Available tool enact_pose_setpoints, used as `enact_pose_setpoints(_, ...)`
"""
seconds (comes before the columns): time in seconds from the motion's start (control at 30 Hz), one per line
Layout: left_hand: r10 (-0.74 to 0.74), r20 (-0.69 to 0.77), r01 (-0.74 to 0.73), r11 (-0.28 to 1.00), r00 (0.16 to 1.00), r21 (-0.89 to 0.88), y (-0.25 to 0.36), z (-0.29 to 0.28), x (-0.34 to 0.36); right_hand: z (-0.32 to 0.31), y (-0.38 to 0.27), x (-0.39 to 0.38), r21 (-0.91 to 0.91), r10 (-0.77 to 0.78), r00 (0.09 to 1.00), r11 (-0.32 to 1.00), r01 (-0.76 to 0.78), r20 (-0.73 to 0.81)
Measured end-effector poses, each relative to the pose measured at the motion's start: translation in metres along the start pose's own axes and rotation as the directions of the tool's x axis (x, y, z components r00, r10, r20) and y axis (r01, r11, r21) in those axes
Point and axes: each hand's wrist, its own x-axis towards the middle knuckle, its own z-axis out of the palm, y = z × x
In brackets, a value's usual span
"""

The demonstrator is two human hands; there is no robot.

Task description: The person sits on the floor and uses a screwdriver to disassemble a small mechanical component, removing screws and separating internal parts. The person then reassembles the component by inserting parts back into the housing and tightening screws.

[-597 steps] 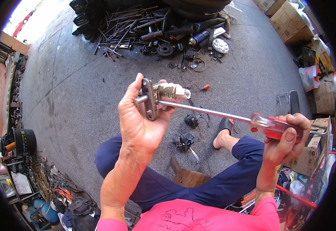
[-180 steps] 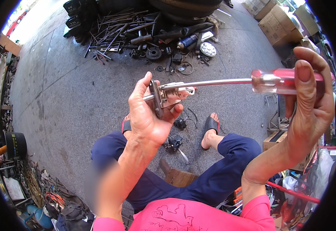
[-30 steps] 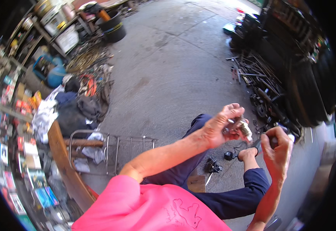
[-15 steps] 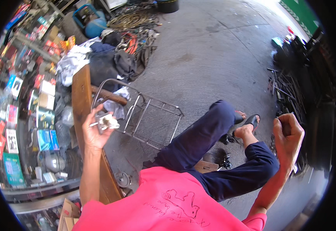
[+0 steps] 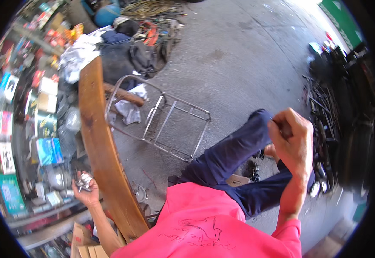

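At the lower left, my left hand (image 5: 86, 193) is closed on a small metal mechanism (image 5: 84, 181) with a pale fitting, held beside a wooden plank (image 5: 97, 120) and in front of a glass display cabinet (image 5: 19, 213) crowded with packaged goods. My right hand (image 5: 293, 142) is raised right of centre, over my dark trouser legs, with fingers curled and thumb bent in; what they hold, if anything, is hidden. A bent metal tube frame (image 5: 181, 129) lies on the floor between the plank and my left leg.
Cloths and bags (image 5: 123, 60), a blue tank (image 5: 105, 13) and hoses (image 5: 153, 13) are piled at the upper left. Concrete floor (image 5: 222, 47) stretches ahead. Dark metal rods and parts (image 5: 320, 107) line the right side, and a green panel (image 5: 340, 23) stands at the upper right.
My view has turned left since the older frames. My left hand carried the mechanism down and left. My right hand moved left; the red-handled screwdriver it gripped earlier is no longer visible.
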Motion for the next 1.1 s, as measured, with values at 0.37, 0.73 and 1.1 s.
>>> enact_pose_setpoints(0.37,-0.659,0.577,0.582,0.733,0.482,0.352,-0.195,0.246,0.012,-0.038,0.065,-0.039,0.020,0.281,0.894,0.956,-0.293,-0.348)
enact_pose_setpoints(0.73,-0.883,0.356,0.655,0.076,-0.306,0.752,-0.476,0.432,-0.130,-0.022,0.223,-0.111,-0.061,0.701,0.653,0.667,-0.743,-0.287)
enact_pose_setpoints(1.1,-0.973,0.123,0.452,0.023,-0.193,0.892,-0.604,0.461,-0.218,0.230,0.383,-0.139,-0.353,0.680,0.730,0.700,-0.621,0.064)
